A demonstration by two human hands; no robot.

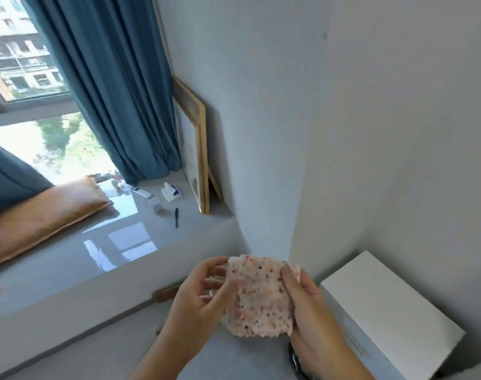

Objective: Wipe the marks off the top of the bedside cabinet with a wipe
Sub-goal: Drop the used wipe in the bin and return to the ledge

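Both hands hold up a pink-stained, speckled wipe (261, 294) low in the middle of the view, above the grey floor. My left hand (203, 297) pinches its left edge with fingers curled. My right hand (307, 305) grips its right edge, thumb pressed on the front. The white bedside cabinet (384, 305) stands at the lower right against the wall, its top plain white, a short way right of my right hand. No marks show on the visible top.
A glossy grey window ledge (124, 242) runs across the left, carrying an orange cushion (47, 215), a pack of wipes (171, 192), a small clear cup (154, 202) and a dark pen (176, 217). A wooden frame (198, 149) leans on the wall beside blue curtains (110, 86).
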